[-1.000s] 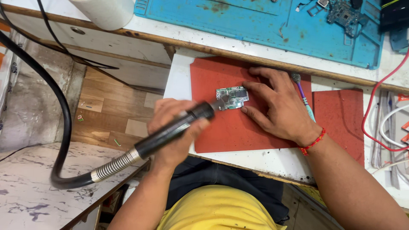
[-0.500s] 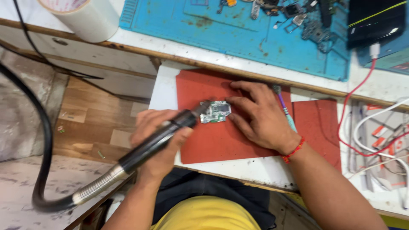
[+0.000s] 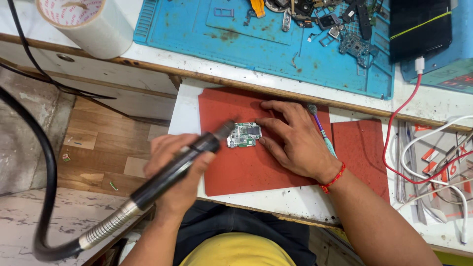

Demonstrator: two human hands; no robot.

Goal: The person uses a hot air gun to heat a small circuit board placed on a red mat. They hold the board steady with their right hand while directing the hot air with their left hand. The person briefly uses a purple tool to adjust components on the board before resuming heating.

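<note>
A small green and silver circuit board (image 3: 244, 134) lies on a red mat (image 3: 231, 167). My left hand (image 3: 176, 170) grips a black pen-shaped tool handpiece (image 3: 172, 172) with a metal spring collar and a thick black hose (image 3: 47, 177); its nozzle points at the board's left edge. My right hand (image 3: 295, 140) rests flat on the mat, its fingertips pressing the board's right side. A red thread band circles that wrist.
A blue work mat (image 3: 256, 39) at the back carries several loose phone parts (image 3: 340, 22) and a black phone (image 3: 419, 27). A white tape roll (image 3: 84, 22) stands back left. A teal-handled tool (image 3: 322, 130) lies behind my right hand. Red and white cables (image 3: 419, 157) lie right.
The view has shifted, so the board and hands sit lower and more central. My left hand has kept the tool's nozzle at the board; my right hand still holds the board down.
</note>
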